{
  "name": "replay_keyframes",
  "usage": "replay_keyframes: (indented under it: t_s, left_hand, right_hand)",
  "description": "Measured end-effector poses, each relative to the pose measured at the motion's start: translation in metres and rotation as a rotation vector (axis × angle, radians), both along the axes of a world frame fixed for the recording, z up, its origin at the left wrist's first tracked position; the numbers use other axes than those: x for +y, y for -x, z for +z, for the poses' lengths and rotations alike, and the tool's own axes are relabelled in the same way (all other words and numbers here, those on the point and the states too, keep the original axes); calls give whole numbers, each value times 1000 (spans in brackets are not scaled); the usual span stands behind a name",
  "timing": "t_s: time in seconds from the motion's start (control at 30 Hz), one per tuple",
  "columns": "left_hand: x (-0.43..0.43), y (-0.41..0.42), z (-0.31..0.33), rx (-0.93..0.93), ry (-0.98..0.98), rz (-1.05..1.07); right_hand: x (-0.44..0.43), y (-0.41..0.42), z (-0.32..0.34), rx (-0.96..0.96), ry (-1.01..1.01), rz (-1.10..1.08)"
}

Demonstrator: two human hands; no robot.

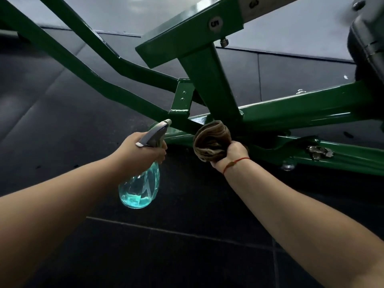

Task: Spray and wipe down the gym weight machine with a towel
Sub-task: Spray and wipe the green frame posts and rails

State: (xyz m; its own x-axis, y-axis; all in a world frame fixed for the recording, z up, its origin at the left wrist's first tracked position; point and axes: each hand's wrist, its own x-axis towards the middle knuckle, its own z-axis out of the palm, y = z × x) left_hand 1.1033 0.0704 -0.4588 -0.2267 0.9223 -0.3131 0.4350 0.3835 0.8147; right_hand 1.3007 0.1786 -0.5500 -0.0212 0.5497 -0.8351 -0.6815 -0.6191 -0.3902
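Observation:
The green steel frame of the weight machine (291, 109) crosses the view, with an upright post (209, 84) meeting a low horizontal bar. My left hand (143, 150) grips the grey trigger head of a clear spray bottle (139, 188) holding blue-green liquid. Its nozzle points at the frame joint just left of the post. My right hand (230, 153) grips a bunched brown towel (209, 140) and holds it against the low bar at the foot of the post. A red string bracelet sits on that wrist.
Dark rubber floor tiles (187, 246) lie below and around the frame. A black padded part (367, 42) hangs at the upper right. A metal latch (318, 151) and a bolt head (287, 166) stick out of the low bar on the right. A numbered adjustment rail (216, 23) runs overhead.

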Motion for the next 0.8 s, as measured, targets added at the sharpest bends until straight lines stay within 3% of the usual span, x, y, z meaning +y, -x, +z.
replay_keyframes:
  t_s: [0.17, 0.33, 0.5, 0.57, 0.7, 0.8]
  left_hand:
    - [2, 26, 25, 21, 8, -62]
    - [-4, 58, 59, 88, -23, -45]
    - [-19, 90, 81, 147, -71, -55]
    - [-26, 102, 84, 148, -95, -50]
    - [-39, 119, 79, 105, -151, 38]
    - [-50, 130, 70, 72, -175, 87]
  right_hand:
    - [-11, 60, 36, 198, -68, 156]
    - [-24, 101, 61, 280, -127, 332]
    - [-31, 138, 81, 335, -137, 320]
    - [-33, 152, 83, 235, -245, 402]
    - [-42, 174, 106, -179, -535, 684]
    - [-35, 175, 122, -455, -955, 700]
